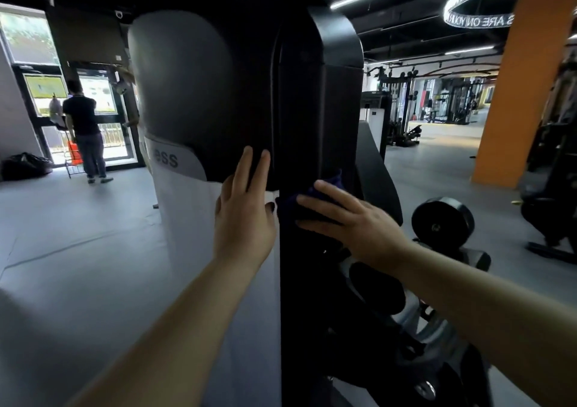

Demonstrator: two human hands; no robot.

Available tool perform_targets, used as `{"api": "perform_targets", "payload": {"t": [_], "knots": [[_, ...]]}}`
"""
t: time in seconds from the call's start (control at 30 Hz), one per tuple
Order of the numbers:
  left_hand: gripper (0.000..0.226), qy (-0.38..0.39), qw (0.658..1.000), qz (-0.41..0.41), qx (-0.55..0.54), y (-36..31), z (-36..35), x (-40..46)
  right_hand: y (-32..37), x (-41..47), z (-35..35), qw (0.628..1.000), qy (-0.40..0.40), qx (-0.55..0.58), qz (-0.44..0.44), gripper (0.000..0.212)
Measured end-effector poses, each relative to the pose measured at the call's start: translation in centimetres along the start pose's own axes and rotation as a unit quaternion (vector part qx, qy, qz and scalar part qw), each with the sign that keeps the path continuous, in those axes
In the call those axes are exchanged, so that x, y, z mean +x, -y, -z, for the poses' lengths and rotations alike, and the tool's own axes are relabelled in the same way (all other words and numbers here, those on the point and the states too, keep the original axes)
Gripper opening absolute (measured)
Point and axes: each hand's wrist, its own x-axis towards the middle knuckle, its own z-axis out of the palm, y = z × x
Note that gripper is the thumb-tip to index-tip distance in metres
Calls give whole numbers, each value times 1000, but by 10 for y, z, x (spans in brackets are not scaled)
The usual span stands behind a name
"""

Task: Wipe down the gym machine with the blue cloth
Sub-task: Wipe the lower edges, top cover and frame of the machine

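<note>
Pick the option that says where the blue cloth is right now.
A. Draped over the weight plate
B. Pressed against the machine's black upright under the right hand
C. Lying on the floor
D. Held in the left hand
B: the right hand presses the cloth against the black upright, while the left hand rests flat on the machine, clothless.

A single wide-angle head-worn camera looks forward and slightly down, very close to the gym machine (249,94), which fills the centre; gym floor (78,235) stretches away on both sides.
</note>
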Motion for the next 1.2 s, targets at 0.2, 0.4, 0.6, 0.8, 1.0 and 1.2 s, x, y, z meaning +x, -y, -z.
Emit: {"api": "perform_targets", "payload": {"t": [0.2,0.4,0.6,0.8,1.0,1.2], "knots": [[79,1,999,30,-23,-14,-10,-9,-4,25,0,974,-137,76,-165,34],[80,-13,999,34,-16,-30,-31,-28,-22,-21,-20,990,-33,57,128,31],[85,-54,998,20,1,-49,-45,-35,-25,-27,-32,987,-78,133,46,30],[98,-14,979,-92,179,-58,-33,-15,-56,-30,-33,941,-160,258,-147,40],[116,24,958,-62,278,-75,-25,-7,-9,-14,-30,823,-143,436,-335,72],[127,26,946,-34,320,-85,-37,-10,0,-3,-10,751,-132,527,-374,78]]}}
